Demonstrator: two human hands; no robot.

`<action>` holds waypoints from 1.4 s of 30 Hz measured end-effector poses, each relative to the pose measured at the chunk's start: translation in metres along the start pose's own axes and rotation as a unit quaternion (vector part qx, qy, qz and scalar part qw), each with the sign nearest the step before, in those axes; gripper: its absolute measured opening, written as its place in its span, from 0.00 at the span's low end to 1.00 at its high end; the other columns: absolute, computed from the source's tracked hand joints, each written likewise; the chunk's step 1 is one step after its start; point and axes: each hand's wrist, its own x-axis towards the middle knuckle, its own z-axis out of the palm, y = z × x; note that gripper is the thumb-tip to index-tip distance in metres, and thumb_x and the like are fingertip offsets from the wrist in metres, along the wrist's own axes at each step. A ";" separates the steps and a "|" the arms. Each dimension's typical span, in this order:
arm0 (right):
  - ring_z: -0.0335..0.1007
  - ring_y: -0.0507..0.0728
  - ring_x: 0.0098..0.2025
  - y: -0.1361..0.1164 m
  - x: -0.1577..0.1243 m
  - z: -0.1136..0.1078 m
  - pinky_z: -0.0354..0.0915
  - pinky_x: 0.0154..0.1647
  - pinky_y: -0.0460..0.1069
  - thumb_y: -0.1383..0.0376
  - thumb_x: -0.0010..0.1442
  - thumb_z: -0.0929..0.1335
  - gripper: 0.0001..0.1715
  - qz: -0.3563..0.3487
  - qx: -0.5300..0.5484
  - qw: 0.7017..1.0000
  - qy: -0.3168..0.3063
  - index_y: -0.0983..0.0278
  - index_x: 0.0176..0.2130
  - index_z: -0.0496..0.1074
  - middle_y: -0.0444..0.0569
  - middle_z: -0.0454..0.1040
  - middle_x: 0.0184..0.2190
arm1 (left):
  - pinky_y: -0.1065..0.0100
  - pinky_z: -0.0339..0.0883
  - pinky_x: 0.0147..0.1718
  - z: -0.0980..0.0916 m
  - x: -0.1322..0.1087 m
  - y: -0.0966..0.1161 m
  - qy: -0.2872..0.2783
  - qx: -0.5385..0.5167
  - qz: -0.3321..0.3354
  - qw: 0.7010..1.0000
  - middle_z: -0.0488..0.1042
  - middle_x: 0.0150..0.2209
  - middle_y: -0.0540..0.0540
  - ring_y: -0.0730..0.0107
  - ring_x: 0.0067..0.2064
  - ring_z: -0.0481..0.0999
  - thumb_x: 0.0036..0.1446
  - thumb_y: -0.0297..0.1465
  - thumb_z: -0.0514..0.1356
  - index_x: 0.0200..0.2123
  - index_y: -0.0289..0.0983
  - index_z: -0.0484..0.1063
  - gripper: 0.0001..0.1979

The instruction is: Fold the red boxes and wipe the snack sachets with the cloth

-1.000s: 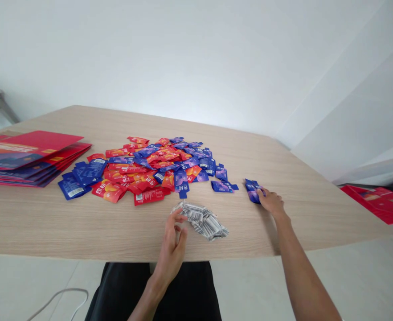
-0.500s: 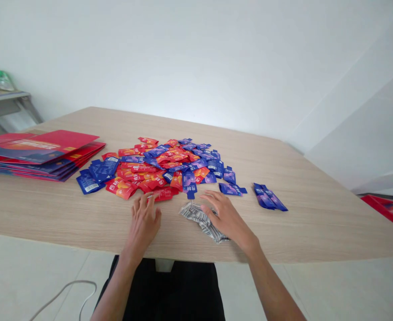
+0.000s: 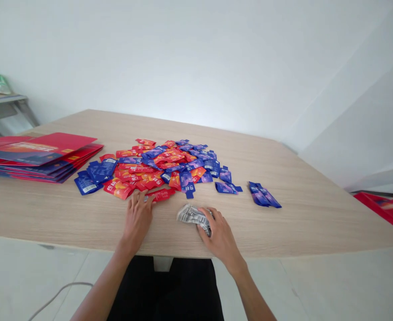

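Note:
A heap of several red and blue sachets (image 3: 165, 167) lies on the wooden table (image 3: 300, 223). My left hand (image 3: 138, 218) rests flat at the heap's near edge, its fingertips touching a red sachet (image 3: 161, 195), fingers spread. My right hand (image 3: 218, 234) lies over a crumpled grey-and-white striped wrapper (image 3: 191, 215) near the table's front edge, fingers curled onto it. A small pile of blue sachets (image 3: 263, 196) sits apart to the right, and a lone blue sachet (image 3: 226, 187) lies between it and the heap.
A stack of flat red and blue cartons (image 3: 32, 156) lies at the table's left. More red cartons (image 3: 390, 207) show low at the far right, beyond the table. A small side table (image 3: 6, 100) stands back left. A white cable (image 3: 59, 294) lies on the floor.
My right hand left the blue pile at the right and came onto the striped wrapper, pulling it in. My left hand moved from the wrapper to the red sachet at the heap's edge.

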 end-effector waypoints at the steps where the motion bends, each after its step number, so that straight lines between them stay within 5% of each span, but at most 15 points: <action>1: 0.74 0.64 0.57 0.000 -0.002 -0.001 0.72 0.59 0.61 0.63 0.68 0.67 0.23 0.007 0.034 0.999 0.017 0.59 0.61 0.71 0.55 0.75 0.56 | 0.41 0.65 0.56 -0.003 -0.002 0.002 0.007 -0.006 -0.003 1.000 0.79 0.55 0.29 0.36 0.60 0.71 0.67 0.32 0.52 0.46 0.38 0.81 0.17; 5: 0.74 0.61 0.57 0.000 -0.009 -0.005 0.71 0.60 0.57 0.60 0.74 0.63 0.18 0.058 0.168 0.977 0.115 0.60 0.59 0.70 0.53 0.75 0.55 | 0.57 0.66 0.40 -0.016 -0.008 0.012 0.025 -0.043 -0.067 0.997 0.81 0.38 0.35 0.49 0.40 0.78 0.69 0.37 0.50 0.41 0.39 0.77 0.16; 10: 0.73 0.60 0.54 -0.026 -0.006 -0.002 0.71 0.57 0.56 0.58 0.75 0.62 0.17 0.073 0.235 0.943 0.224 0.60 0.59 0.68 0.53 0.73 0.53 | 0.67 0.54 0.26 -0.025 -0.017 0.042 0.009 -0.193 -0.152 0.969 0.71 0.21 0.48 0.65 0.23 0.68 0.68 0.41 0.54 0.29 0.40 0.73 0.17; 13: 0.70 0.61 0.58 -0.046 0.005 0.008 0.69 0.61 0.58 0.60 0.74 0.63 0.18 0.029 0.239 0.944 0.225 0.59 0.60 0.68 0.54 0.70 0.55 | 0.67 0.63 0.28 -0.020 -0.031 0.075 -0.024 -0.346 -0.169 0.923 0.78 0.26 0.47 0.64 0.25 0.73 0.68 0.48 0.55 0.37 0.38 0.79 0.21; 17: 0.67 0.62 0.62 -0.063 0.014 0.027 0.67 0.64 0.61 0.62 0.74 0.63 0.21 0.016 0.212 0.954 0.213 0.57 0.64 0.67 0.55 0.67 0.59 | 0.62 0.75 0.44 -0.005 -0.054 0.112 -0.054 -0.488 -0.222 0.842 0.84 0.42 0.42 0.57 0.42 0.82 0.66 0.53 0.58 0.48 0.37 0.81 0.27; 21: 0.66 0.64 0.63 -0.075 0.002 0.039 0.68 0.63 0.63 0.63 0.72 0.64 0.23 0.004 0.192 0.962 0.194 0.57 0.64 0.67 0.56 0.66 0.60 | 0.57 0.76 0.51 0.007 -0.062 0.116 -0.025 -0.597 -0.344 0.724 0.83 0.45 0.40 0.52 0.50 0.82 0.57 0.58 0.63 0.46 0.36 0.81 0.31; 24: 0.68 0.63 0.61 -0.084 -0.010 0.041 0.71 0.60 0.61 0.65 0.71 0.65 0.23 -0.020 0.192 0.967 0.164 0.57 0.63 0.68 0.56 0.67 0.59 | 0.58 0.76 0.52 0.008 -0.059 0.107 0.016 -0.604 -0.412 0.682 0.83 0.43 0.43 0.53 0.50 0.81 0.52 0.56 0.67 0.45 0.35 0.81 0.31; 29: 0.68 0.63 0.60 -0.078 0.006 0.031 0.70 0.61 0.62 0.64 0.71 0.64 0.21 0.001 0.180 0.965 0.189 0.57 0.62 0.70 0.56 0.69 0.57 | 0.55 0.70 0.62 0.009 -0.071 0.114 0.028 -0.613 -0.402 0.679 0.81 0.55 0.39 0.50 0.62 0.76 0.58 0.56 0.64 0.53 0.37 0.80 0.32; 33: 0.67 0.63 0.61 -0.069 0.021 0.023 0.67 0.64 0.63 0.64 0.72 0.64 0.20 0.043 0.171 0.961 0.212 0.58 0.61 0.71 0.56 0.69 0.57 | 0.54 0.63 0.68 0.017 -0.091 0.125 0.005 -0.604 -0.360 0.711 0.73 0.67 0.39 0.51 0.72 0.66 0.61 0.53 0.64 0.62 0.41 0.75 0.32; 39: 0.70 0.63 0.59 -0.088 -0.010 0.029 0.72 0.59 0.60 0.65 0.70 0.65 0.22 0.001 0.193 0.970 0.148 0.56 0.61 0.71 0.55 0.70 0.57 | 0.56 0.74 0.58 0.014 -0.080 0.102 0.028 -0.575 -0.341 0.743 0.83 0.50 0.41 0.53 0.56 0.81 0.62 0.49 0.65 0.53 0.37 0.80 0.25; 42: 0.70 0.63 0.59 -0.091 -0.013 0.030 0.71 0.60 0.60 0.65 0.69 0.65 0.22 -0.002 0.205 0.969 0.135 0.55 0.61 0.72 0.55 0.71 0.57 | 0.57 0.77 0.53 0.006 -0.070 0.094 0.026 -0.583 -0.347 0.734 0.83 0.47 0.41 0.54 0.51 0.83 0.58 0.50 0.68 0.50 0.37 0.80 0.26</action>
